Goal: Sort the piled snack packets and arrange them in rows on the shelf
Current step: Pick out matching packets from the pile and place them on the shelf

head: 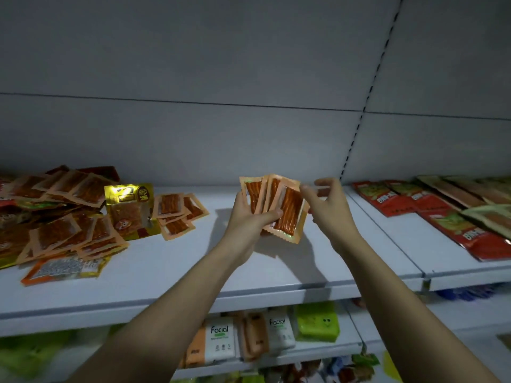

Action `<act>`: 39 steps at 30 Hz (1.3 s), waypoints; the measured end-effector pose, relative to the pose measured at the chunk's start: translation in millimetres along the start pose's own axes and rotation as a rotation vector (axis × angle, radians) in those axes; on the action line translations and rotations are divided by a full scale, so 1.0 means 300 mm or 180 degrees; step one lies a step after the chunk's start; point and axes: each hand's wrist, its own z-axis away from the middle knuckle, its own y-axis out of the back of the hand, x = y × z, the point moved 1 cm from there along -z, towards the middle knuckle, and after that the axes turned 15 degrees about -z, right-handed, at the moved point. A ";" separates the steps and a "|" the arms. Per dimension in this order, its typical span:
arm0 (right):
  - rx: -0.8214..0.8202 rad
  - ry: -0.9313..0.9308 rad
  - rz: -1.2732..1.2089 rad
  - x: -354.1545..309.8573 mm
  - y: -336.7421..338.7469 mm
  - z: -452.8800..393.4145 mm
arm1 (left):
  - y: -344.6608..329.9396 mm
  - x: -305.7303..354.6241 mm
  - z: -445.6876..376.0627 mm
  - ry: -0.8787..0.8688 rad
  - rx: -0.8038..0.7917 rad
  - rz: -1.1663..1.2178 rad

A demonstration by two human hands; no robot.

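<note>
My left hand (pixel 246 217) holds a fanned stack of small orange snack packets (pixel 287 208) above the white shelf (pixel 193 261), thumb across their front. My right hand (pixel 329 208) is just to the right, its fingertips pinching the top right corner of the front packet. A jumbled pile of orange packets (pixel 63 214) lies on the shelf at the left, with a shiny yellow packet (pixel 132 208) leaning against it. A few orange packets (pixel 177 214) lie loose beside the yellow one.
Red and green packets (pixel 431 205) lie in rows on the adjoining shelf at the right. A slotted upright (pixel 359 125) divides the grey back panels. On the lower shelf stand white "Facial" packs (pixel 221 338) and a green pack (pixel 318 322).
</note>
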 end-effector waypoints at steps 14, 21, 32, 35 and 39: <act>0.0254 -0.0731 -0.0596 -0.006 1.034 0.280 | -1.059 0.126 0.281 -0.0021 -0.0380 0.0441; 0.0944 -0.0720 -0.0610 -0.008 1.565 0.341 | -1.566 0.179 0.406 0.0434 -0.1107 0.1066; 0.1269 -0.0917 -0.0622 0.103 2.049 0.170 | -2.123 0.127 0.225 0.0360 -0.1245 0.0882; 0.1375 -0.0907 -0.0482 0.124 2.197 0.070 | -2.308 0.116 0.120 0.0332 -0.1437 0.0980; 0.1512 -0.0991 -0.0283 0.137 2.395 -0.086 | -2.548 0.116 0.003 0.0469 -0.1672 0.1205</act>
